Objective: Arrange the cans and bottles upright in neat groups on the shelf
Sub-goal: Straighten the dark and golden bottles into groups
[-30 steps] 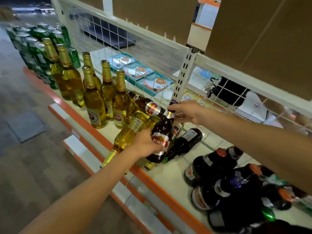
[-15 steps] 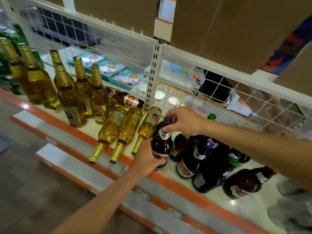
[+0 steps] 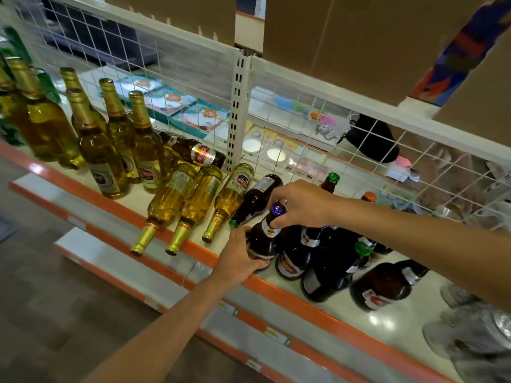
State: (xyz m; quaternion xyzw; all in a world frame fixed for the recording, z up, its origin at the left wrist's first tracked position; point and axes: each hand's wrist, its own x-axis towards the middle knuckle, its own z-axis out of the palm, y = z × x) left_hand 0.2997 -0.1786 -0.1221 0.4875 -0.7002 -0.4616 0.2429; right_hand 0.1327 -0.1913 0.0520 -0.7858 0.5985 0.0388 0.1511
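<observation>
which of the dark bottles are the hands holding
The blue-capped bottle at the front edge of the shelf: the left hand grips its body, the right hand pinches its top. The other dark bottles stand or lie unheld beside it.

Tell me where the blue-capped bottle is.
Head view, centre: blue-capped bottle at the shelf's front edge, gripped by left hand and right hand, between lying golden bottles and upright dark bottles.
</observation>
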